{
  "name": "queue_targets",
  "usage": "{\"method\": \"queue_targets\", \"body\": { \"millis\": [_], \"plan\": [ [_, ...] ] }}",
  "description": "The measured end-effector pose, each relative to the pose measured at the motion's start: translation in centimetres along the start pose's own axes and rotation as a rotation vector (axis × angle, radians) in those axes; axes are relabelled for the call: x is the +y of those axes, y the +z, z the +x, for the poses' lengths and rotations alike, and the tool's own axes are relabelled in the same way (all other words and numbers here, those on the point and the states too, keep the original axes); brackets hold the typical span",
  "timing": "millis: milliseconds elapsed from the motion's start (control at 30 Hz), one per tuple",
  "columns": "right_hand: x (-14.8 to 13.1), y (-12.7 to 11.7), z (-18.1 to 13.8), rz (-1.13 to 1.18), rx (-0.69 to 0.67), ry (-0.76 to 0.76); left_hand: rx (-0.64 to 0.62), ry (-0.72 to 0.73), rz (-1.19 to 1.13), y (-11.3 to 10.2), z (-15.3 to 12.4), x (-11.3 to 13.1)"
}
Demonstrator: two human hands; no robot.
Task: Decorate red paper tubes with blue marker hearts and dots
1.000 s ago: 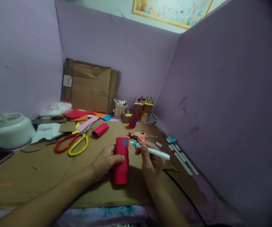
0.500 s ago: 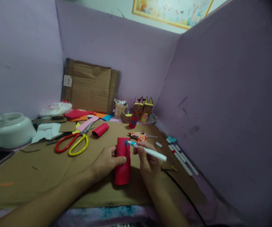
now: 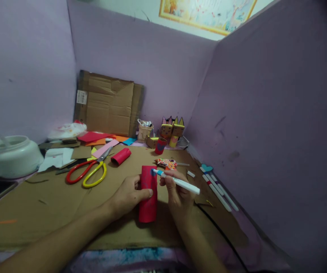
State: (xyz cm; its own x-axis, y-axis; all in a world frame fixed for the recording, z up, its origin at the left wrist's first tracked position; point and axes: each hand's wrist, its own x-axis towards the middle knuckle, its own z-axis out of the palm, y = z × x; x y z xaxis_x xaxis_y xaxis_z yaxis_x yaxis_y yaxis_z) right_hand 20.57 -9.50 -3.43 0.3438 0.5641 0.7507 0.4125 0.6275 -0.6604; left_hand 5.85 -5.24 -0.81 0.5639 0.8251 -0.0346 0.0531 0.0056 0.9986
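Observation:
My left hand [image 3: 130,192] is closed around a red paper tube [image 3: 147,208], thumb across its front, holding it upright over the cardboard sheet. In my right hand [image 3: 179,193] is a white marker [image 3: 186,185] with a blue collar. Its tip touches the tube's upper part, where a small blue patch shows. Beyond them lie a shorter red tube [image 3: 121,156] and a patterned glue gun [image 3: 166,163]. Scissors [image 3: 95,170] with one red and one yellow handle rest open to the left.
A white pot [image 3: 12,159] stands at the left edge. Coloured paper [image 3: 95,136] and scraps lie behind the scissors. Several markers [image 3: 217,189] line the right wall. Cat-eared cardboard figures [image 3: 171,131] stand at the back. A black cord [image 3: 222,235] crosses the right front.
The red tube has shifted very slightly to the right in my left hand. The marker tip stays on the blue patch, and my right hand has hardly moved.

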Motion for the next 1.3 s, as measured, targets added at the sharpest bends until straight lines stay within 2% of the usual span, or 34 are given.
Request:
{"method": "queue_targets", "body": {
  "millis": [500, 667, 933, 1300],
  "plan": [
    [-0.6, -0.17, 0.01, -0.041, -0.039, 0.026, -0.042, 0.016, -0.059, -0.23, 0.06, -0.3],
    [-0.75, -0.26, 0.08, -0.068, -0.009, 0.018, 0.023, -0.018, -0.061, -0.21, 0.11, -0.56],
    [-0.54, -0.4, 0.0, -0.061, 0.083, 0.015, 0.02, -0.046, -0.083, -0.1, 0.17, -0.56],
    [-0.41, -0.31, -0.03, -0.026, -0.021, 0.028, 0.009, -0.045, -0.121, -0.02, -0.12, 0.01]
  ]
}}
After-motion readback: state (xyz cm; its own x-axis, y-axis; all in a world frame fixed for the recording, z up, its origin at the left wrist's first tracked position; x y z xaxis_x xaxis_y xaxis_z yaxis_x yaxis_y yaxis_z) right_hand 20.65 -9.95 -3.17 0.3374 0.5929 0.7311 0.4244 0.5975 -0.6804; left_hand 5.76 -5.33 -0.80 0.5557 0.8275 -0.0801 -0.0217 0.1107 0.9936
